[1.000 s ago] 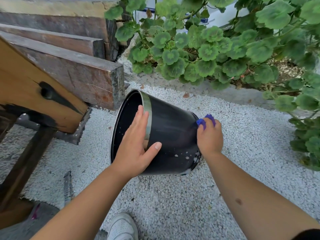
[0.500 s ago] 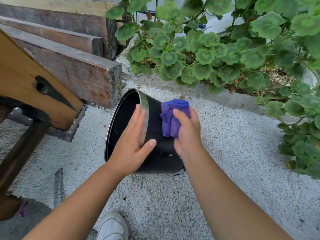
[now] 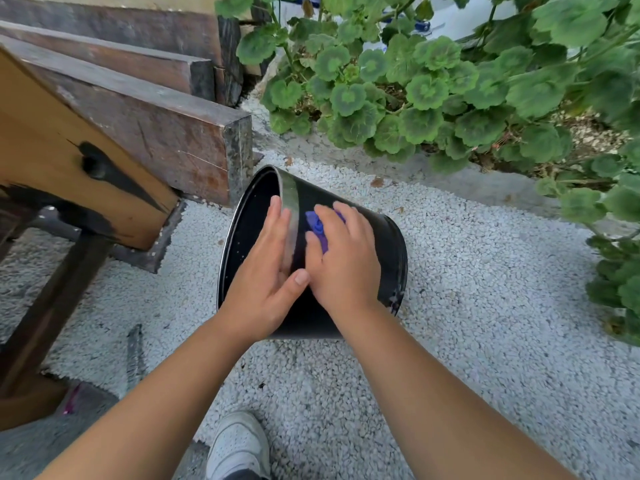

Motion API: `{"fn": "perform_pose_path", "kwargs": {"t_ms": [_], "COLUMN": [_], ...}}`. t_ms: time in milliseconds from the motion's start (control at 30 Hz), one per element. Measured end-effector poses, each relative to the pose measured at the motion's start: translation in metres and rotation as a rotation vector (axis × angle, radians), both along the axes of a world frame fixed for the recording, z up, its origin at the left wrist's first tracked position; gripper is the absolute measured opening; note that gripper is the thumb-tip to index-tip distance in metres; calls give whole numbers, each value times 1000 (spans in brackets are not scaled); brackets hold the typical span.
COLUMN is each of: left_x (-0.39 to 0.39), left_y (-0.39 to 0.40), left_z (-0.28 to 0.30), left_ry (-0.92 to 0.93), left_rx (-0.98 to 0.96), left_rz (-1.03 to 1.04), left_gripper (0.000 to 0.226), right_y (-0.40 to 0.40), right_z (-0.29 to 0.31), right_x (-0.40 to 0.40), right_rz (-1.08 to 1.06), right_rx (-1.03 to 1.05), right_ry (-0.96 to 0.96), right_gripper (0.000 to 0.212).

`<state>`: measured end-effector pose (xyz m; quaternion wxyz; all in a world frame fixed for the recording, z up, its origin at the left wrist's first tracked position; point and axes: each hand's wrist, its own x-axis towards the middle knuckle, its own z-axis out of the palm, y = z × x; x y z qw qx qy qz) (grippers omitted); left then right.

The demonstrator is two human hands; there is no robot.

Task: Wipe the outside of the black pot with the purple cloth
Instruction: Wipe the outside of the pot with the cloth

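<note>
The black pot [image 3: 388,247] lies tilted on its side on white gravel, its open mouth facing left and a silver band around the rim. My left hand [image 3: 266,271] grips that rim, fingers over the band and thumb on the outer wall. My right hand [image 3: 343,258] presses the purple cloth [image 3: 317,228] flat against the pot's upper side, close beside my left thumb. Most of the cloth is hidden under my palm and fingers.
Stacked dark wooden beams [image 3: 166,133] and a lighter wooden beam [image 3: 69,168] stand close to the pot's left. Green geranium plants [image 3: 433,91] fill the back and right. White gravel [image 3: 485,306] spreads around. My white shoe [image 3: 239,445] is below the pot.
My right hand slid the cloth from the pot's far base end along the side toward the rim, ending next to my left thumb. My left hand has kept its grip on the rim.
</note>
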<state>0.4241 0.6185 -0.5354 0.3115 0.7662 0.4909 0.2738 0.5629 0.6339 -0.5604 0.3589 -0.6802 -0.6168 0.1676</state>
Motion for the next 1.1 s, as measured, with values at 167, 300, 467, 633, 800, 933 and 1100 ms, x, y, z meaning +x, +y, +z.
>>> {"fn": "perform_pose_path", "kwargs": {"t_ms": [167,300,467,633,800,933,1100], "left_x": [-20,-11,10,9,6,9,-10], "left_y": [-6,-8,-6,-7,-8,-4,0], "left_z": [-7,-4,0,0,1,0,-4], "left_ry": [0,39,76,-8,-65,-72,1], "left_rx": [-35,-53,-36,-74,-35,-18,-12], "left_rz": [118,122,77,87,91,53,104], "left_gripper": [92,85,84,75,82,87,90], "right_y": [2,8,6,19,13,-15,-17], "right_z": [-43,-63,-78,-46,16,5,-37], "right_x": [39,71,106,107,26,-10,10], "right_rz": [-68,-197,-305,-679,-288,58,-3], "right_rx": [-173,-275,-388,-321,-44,94,60], "right_ry": [-48,-24,116,633,640,279,103], "right_gripper": [35,33,35,29,42,42,39]}}
